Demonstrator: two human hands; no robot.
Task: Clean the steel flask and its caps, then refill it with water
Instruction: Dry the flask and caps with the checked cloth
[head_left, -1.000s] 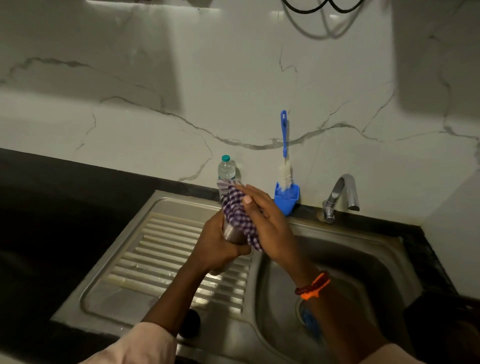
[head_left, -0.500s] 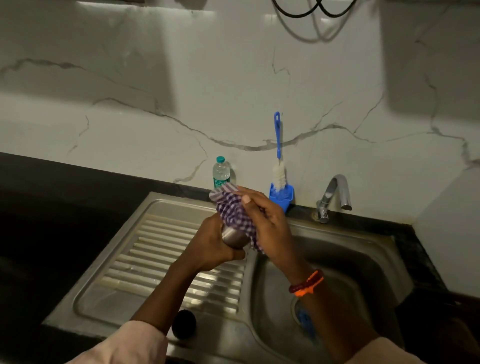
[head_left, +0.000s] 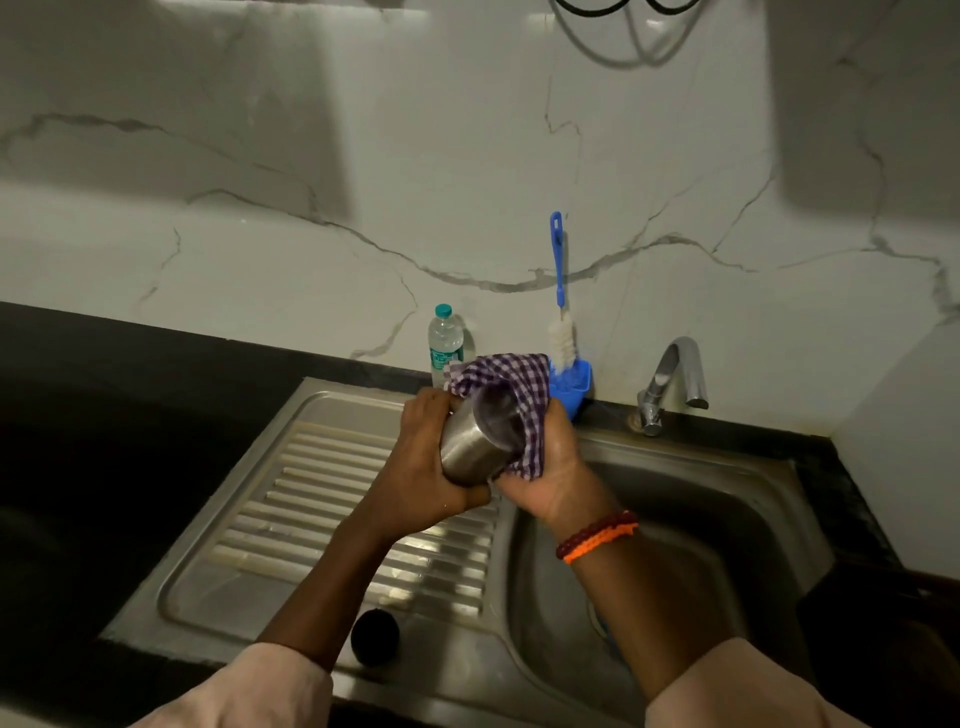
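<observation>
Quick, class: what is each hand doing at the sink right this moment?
Left hand: curled round the steel flask, gripping its body.
Right hand: holds the checked cloth against the flask's far end.

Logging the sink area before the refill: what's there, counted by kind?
Steel flask, gripped by the left hand: 1
Checked cloth, held by the right hand: 1
Plastic water bottle: 1
Blue bottle brush: 1
Blue holder: 1
Tap: 1
Black round cap: 1
Total: 7
</observation>
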